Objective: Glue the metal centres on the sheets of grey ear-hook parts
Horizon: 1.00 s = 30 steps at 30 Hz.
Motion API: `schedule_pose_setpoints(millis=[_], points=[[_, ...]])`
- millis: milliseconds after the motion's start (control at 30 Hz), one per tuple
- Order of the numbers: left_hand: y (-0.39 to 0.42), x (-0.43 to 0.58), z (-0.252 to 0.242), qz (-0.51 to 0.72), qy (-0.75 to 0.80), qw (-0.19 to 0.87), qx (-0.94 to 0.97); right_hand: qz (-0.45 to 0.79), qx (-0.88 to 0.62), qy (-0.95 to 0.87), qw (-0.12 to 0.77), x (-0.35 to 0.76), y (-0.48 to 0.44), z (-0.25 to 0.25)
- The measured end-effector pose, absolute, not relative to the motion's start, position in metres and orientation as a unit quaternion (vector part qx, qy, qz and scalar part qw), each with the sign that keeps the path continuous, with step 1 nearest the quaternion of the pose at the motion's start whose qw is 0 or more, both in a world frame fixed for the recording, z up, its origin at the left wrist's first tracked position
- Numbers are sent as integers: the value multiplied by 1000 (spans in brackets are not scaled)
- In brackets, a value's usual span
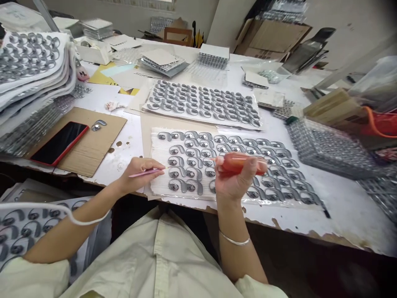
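My left hand (141,174) pinches a thin pink stick-like tool (143,173), its tip pointing right over the left side of the near sheet. My right hand (234,182) is wrapped round a squeeze bottle of orange-red liquid (243,163), held tilted on its side with the nozzle toward the left. Beneath both hands lies the near white sheet (159,154), carrying rows of curled silver metal pieces with round stones. Part of these rows is hidden by my right hand and the bottle. Behind it rests a second sheet (201,101) of similar pieces.
A red-edged phone (58,142) and one loose metal piece (98,125) lie on cardboard (93,155) at left. Stacked sheets (34,62) rise at the far left. Clear trays (325,142) are piled at right. The table's worn front edge (310,238) runs below.
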<state>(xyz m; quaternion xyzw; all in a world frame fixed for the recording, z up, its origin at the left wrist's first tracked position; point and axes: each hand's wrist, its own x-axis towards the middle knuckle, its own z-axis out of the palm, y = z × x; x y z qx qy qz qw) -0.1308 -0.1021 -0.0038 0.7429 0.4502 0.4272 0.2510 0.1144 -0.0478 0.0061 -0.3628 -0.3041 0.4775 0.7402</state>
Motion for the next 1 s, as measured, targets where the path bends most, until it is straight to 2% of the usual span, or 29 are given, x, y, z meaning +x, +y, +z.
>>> schedule_pose_setpoints(millis=[133, 267, 467, 700, 1000], points=[[-106, -124, -23, 429, 348, 160, 818, 422, -367, -383, 736, 109, -56, -4], [-113, -120, -34, 430, 332, 67, 837, 363, -367, -474, 713, 102, -67, -17], [-118, -119, -43, 403, 310, 40, 860, 343, -346, -574, 658, 95, -74, -24], [-116, -116, -41, 391, 319, 18, 863, 236, -364, -683, 588, 93, -72, -21], [-113, -113, -32, 407, 321, 1, 855, 223, -359, -694, 583, 89, -70, -20]])
